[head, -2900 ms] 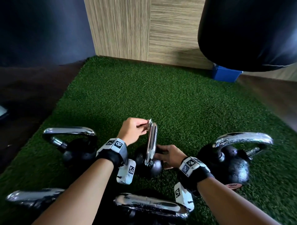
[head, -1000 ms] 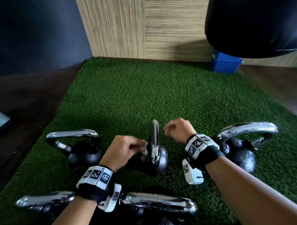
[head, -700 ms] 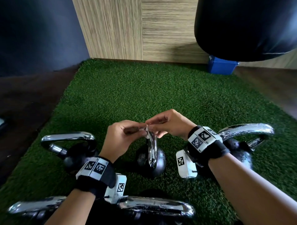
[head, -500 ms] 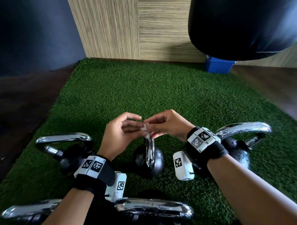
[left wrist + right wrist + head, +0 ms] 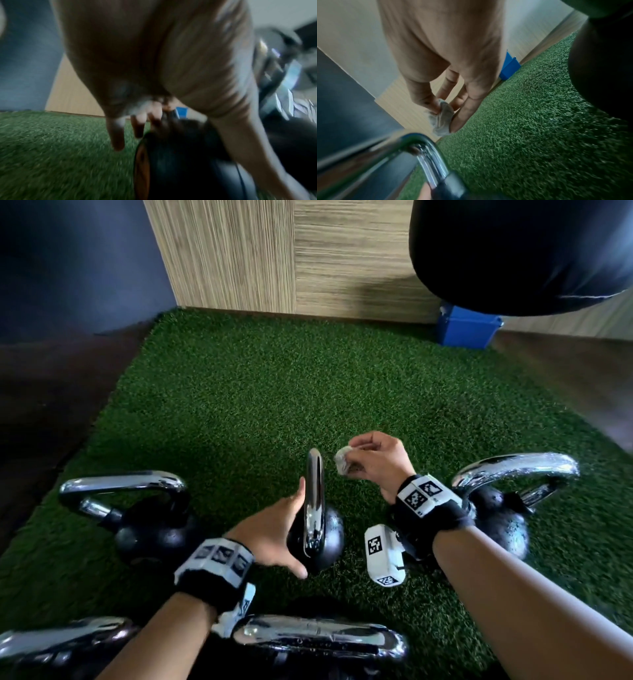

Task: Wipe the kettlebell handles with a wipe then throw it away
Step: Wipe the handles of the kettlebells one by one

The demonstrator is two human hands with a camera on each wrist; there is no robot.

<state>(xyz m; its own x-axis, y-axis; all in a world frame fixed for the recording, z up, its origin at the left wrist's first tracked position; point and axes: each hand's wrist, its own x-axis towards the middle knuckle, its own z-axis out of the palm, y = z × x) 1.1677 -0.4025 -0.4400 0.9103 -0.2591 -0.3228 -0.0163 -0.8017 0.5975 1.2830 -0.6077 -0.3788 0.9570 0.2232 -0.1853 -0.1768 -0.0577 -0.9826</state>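
Right hand (image 5: 375, 462) pinching crumpled wipe (image 5: 343, 459), left hand (image 5: 274, 530) fingers spread beside middle kettlebell (image 5: 317, 534) handle

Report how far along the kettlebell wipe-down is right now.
Done: cannot tell which chrome handles are already wiped. In hand: the right hand pinches the crumpled wipe just off the middle kettlebell, while the left hand reaches open beside its handle. Left: the wipe is not yet thrown away.

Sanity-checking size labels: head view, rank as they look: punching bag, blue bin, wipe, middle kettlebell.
1. punching bag, cropped by the frame, still largest.
2. middle kettlebell.
3. blue bin, but it sits far back, so ranking against the kettlebell is unsure.
4. wipe, balled in the right hand.
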